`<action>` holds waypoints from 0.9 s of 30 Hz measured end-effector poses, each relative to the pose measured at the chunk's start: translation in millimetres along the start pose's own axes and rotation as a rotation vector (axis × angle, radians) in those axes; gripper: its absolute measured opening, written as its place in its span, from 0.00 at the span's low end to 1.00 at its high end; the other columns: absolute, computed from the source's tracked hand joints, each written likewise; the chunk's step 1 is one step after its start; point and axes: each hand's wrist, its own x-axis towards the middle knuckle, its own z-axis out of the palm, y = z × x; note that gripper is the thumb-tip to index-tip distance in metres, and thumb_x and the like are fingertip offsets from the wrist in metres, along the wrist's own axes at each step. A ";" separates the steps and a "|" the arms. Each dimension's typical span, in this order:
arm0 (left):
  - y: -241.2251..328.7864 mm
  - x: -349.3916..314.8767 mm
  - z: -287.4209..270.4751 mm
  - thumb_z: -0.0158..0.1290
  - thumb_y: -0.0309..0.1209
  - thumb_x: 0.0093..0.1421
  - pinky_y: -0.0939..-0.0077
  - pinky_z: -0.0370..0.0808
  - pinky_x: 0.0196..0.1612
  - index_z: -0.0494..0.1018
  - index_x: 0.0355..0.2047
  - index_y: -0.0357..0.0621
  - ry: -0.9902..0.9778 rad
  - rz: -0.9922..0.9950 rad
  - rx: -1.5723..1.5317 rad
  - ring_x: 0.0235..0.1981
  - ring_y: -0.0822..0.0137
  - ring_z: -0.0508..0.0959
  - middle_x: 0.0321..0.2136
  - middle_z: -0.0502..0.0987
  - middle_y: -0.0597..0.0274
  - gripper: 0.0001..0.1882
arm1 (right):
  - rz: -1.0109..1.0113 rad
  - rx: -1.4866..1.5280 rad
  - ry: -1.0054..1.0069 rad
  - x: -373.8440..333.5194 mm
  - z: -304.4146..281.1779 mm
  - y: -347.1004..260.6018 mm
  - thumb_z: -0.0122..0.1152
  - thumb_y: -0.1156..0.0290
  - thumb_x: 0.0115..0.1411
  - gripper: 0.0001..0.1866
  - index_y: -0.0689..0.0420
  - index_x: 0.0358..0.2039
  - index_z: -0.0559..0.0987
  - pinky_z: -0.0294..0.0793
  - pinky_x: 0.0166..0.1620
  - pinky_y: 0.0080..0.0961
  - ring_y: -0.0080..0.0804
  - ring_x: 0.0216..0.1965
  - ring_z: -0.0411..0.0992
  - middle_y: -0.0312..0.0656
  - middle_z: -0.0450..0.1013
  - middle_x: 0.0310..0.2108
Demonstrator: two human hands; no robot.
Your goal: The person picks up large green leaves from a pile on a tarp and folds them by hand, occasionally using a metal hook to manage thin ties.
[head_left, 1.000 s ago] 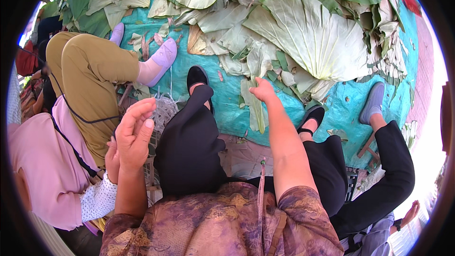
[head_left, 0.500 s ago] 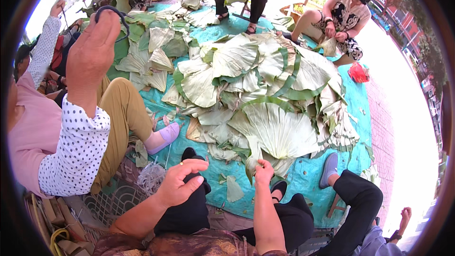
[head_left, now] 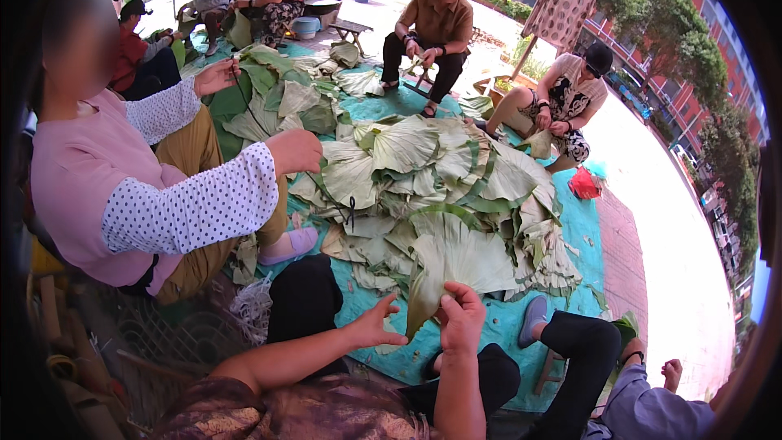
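A broad pale-green lotus leaf (head_left: pixel 468 257) stands up in front of me, its lower edge pinched between the thumb and fingers of my right hand (head_left: pixel 461 316). Its darker near flap (head_left: pixel 423 297) hangs down just left of that grip. My left hand (head_left: pixel 375 324) is beside this flap with thumb and fingers apart, holding nothing that I can see. Past the leaf lies a large heap of dried lotus leaves (head_left: pixel 407 147), layered and overlapping.
A turquoise tarpaulin (head_left: pixel 578 228) lies under the heap. At my left, a person in a pink top (head_left: pixel 81 171) stretches a dark cord (head_left: pixel 252 106) between two hands. White string (head_left: pixel 252 305) lies near my left knee. Other people sit around with leaves.
The view has tilted up. My left hand has come nearer the leaf, which my right hand has lifted toward me. The neighbour's raised hands have come down, with the cord stretched out.
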 end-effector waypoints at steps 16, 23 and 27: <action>44.4 -23.6 -5.1 0.64 0.34 0.42 0.65 0.58 0.55 0.44 0.59 0.44 -0.212 0.089 -0.292 0.54 0.62 0.62 0.50 0.63 0.56 0.49 | 0.023 0.209 -0.182 -29.1 23.6 -34.2 0.49 0.82 0.54 0.11 0.63 0.39 0.71 0.75 0.33 0.25 0.29 0.33 0.71 0.42 0.71 0.35; 32.0 -22.6 -5.3 0.64 0.27 0.42 0.74 0.64 0.50 0.56 0.53 0.37 -0.215 0.046 -0.560 0.44 0.69 0.69 0.42 0.70 0.61 0.39 | -0.076 0.222 -0.141 -25.4 21.2 -34.3 0.48 0.82 0.55 0.11 0.64 0.40 0.71 0.76 0.34 0.28 0.29 0.32 0.72 0.42 0.71 0.35; 30.8 -22.7 -4.4 0.64 0.26 0.42 0.76 0.65 0.49 0.59 0.50 0.37 -0.186 0.078 -0.618 0.44 0.69 0.69 0.42 0.69 0.61 0.35 | -0.109 0.241 -0.056 -25.7 21.0 -39.2 0.48 0.81 0.55 0.12 0.63 0.42 0.70 0.76 0.35 0.29 0.29 0.31 0.72 0.42 0.72 0.33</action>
